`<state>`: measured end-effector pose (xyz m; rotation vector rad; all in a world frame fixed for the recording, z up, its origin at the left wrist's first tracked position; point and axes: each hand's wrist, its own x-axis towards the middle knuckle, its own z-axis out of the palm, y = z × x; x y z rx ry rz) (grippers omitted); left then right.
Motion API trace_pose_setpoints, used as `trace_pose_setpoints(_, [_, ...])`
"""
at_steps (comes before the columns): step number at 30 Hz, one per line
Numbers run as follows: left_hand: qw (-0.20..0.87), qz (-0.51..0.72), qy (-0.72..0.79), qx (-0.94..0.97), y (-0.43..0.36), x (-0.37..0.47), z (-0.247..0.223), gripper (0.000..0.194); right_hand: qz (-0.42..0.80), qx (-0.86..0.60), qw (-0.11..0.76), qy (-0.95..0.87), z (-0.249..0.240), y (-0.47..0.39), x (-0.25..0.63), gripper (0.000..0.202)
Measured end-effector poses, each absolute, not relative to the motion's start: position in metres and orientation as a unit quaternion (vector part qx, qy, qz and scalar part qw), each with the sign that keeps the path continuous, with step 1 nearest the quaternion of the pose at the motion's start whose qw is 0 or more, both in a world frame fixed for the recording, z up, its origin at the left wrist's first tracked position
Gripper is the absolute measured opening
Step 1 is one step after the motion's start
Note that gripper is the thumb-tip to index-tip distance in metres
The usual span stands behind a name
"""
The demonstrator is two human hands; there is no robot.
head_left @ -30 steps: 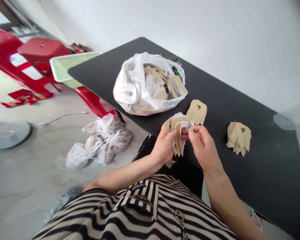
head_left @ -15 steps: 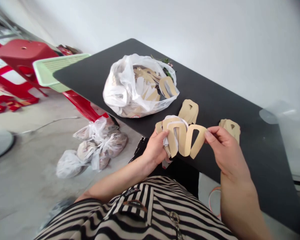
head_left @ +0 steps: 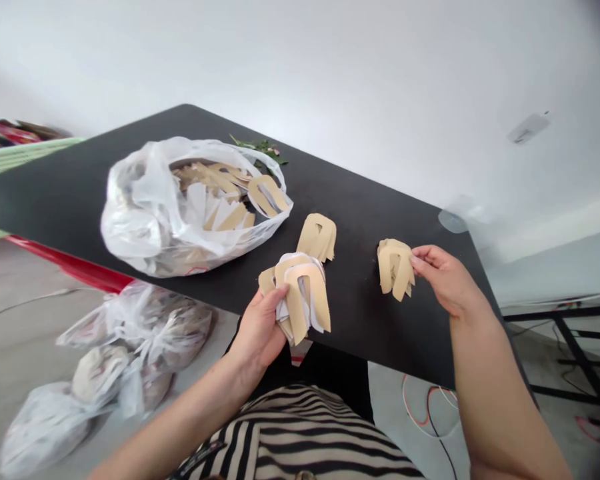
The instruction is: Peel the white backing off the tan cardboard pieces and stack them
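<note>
My left hand grips a fanned bundle of tan and white U-shaped pieces above the near table edge, thumb on top. My right hand pinches the edge of a tan U-shaped piece at the right-hand pile on the black table. Another tan pile lies just behind the bundle. To the left, an open white plastic bag holds many tan and white pieces.
Green leaves lie behind the bag on the black table. Tied plastic bags rest on the floor at the left. A pale green basket is at the far left. Cables lie below the table.
My right hand has carried one tan piece from beside the left-hand bundle to the right-hand pile. The view has shifted right, and my left hand still holds the bundle.
</note>
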<state>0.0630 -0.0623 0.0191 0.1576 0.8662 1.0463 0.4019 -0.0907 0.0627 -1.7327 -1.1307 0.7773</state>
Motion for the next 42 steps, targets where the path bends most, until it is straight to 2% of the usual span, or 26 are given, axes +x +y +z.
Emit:
trace_pose_setpoints(6, [0.766, 0.474, 0.426, 0.087, -0.063, 0.071, 0.029, 0.026, 0.297, -0.75, 0.382, -0.452, 0.055, -0.054, 0.455, 0.043])
trace_pose_setpoints(10, [0.762, 0.473, 0.434, 0.084, -0.063, 0.074, 0.031, 0.025, 0.256, -0.775, 0.364, -0.448, 0.042, -0.039, 0.47, 0.039])
trace_pose_setpoints(16, [0.776, 0.47, 0.412, 0.082, -0.066, 0.078, 0.029, 0.026, 0.1, -0.821, 0.342, -0.447, 0.039, -0.049, 0.463, 0.026])
trace_pose_setpoints(20, [0.787, 0.482, 0.379, 0.069, -0.069, 0.079, 0.022, 0.032, -0.027, -0.763, 0.334, -0.553, 0.061, -0.079, 0.39, 0.027])
trace_pose_setpoints(24, [0.789, 0.497, 0.354, 0.076, -0.074, 0.079, 0.018, 0.039, 0.014, -0.637, 0.342, -0.69, 0.077, -0.104, 0.292, 0.022])
trace_pose_setpoints(28, [0.788, 0.503, 0.341, 0.102, -0.081, 0.072, 0.021, 0.043, 0.037, -0.608, 0.304, -0.732, 0.07, -0.102, 0.24, 0.026])
trace_pose_setpoints(31, [0.787, 0.513, 0.327, 0.101, -0.084, 0.064, 0.023, 0.047, 0.05, -0.606, 0.307, -0.732, 0.066, -0.098, 0.226, 0.016])
trace_pose_setpoints(34, [0.788, 0.521, 0.319, 0.083, -0.085, 0.056, 0.022, 0.053, 0.133, -0.59, 0.327, -0.726, 0.07, -0.099, 0.216, 0.009])
trace_pose_setpoints(38, [0.789, 0.517, 0.329, 0.048, -0.082, 0.046, 0.022, 0.051, 0.271, -0.607, 0.341, -0.665, 0.079, -0.095, 0.219, 0.014])
trace_pose_setpoints(42, [0.784, 0.519, 0.339, 0.027, -0.077, 0.036, 0.021, 0.044, 0.326, -0.624, 0.417, -0.574, 0.079, -0.06, 0.246, 0.023])
